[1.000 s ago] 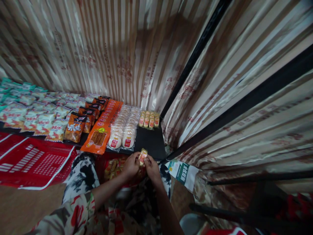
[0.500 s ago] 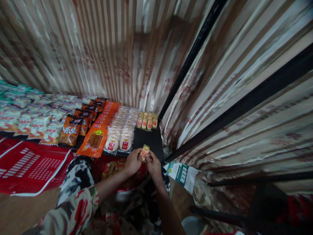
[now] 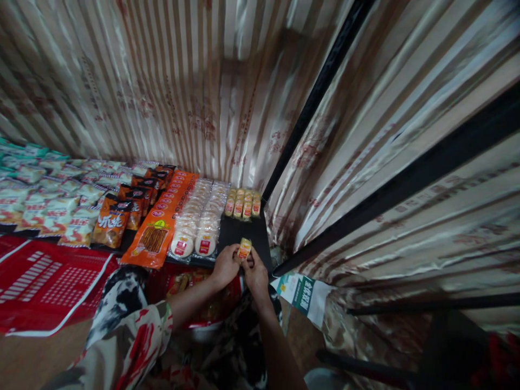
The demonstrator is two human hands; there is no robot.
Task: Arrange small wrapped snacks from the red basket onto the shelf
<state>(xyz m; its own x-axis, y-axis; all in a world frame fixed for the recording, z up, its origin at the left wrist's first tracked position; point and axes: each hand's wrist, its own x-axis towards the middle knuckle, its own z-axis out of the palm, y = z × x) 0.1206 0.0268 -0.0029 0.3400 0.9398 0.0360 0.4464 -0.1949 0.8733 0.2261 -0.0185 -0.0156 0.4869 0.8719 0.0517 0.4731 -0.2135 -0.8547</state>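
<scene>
Evidently part done. Head view: left hand (image 3: 226, 266) and right hand (image 3: 256, 275) both pinching one small pack (image 3: 244, 248) in fingers, near front edge of surface (image 3: 239, 232); contact with surface unclear. Like packs (image 3: 242, 204) grouped at far right corner, seemingly placed. White rounds (image 3: 187, 221) laid in two columns alongside. Held pack not yet among group. Red container (image 3: 233, 296) below holds more items; amount left unclear.

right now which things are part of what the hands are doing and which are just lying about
In use, judging by grip and likeness:
yellow packet, held by left hand and right hand
matching packets on black shelf

Lying about, it seems:
orange pouch
white crackers
red perforated basket
green-and-white bag
</scene>
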